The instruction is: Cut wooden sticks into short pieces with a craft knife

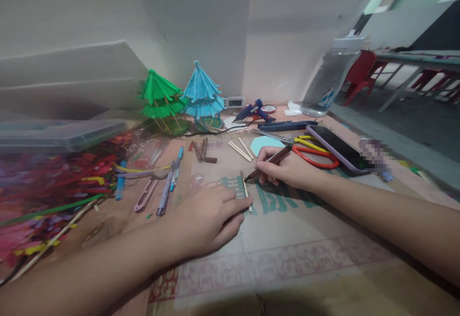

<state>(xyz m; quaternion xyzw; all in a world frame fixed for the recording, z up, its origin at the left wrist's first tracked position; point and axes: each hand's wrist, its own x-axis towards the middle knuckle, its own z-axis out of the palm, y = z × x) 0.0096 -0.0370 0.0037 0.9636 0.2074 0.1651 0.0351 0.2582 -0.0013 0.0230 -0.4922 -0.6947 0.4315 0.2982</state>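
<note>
My right hand point(282, 166) is closed round a brown marker point(269, 161), its dark tip at the upper part of a thin wooden stick point(246, 190). That stick lies on a printed cardboard sheet point(223, 268); brown colour shows near its top. My left hand point(210, 215) rests flat with its fingers stretched out, the index fingertip on the stick's lower end. Beyond the hands lie several brown-coloured sticks point(204, 149), a brown marker cap point(211, 160), some pale bare sticks point(241, 151) and a light blue card with angled corners point(265, 144).
Green point(161, 98) and blue point(203, 93) tiered-roof models stand by the wall. Behind are a glue gun point(254, 111) and large plastic bottle point(327, 83); scissors point(316, 155) and a phone point(339, 148) lie right. Pens point(170, 181) and a box of colourful strips point(61, 181) are left.
</note>
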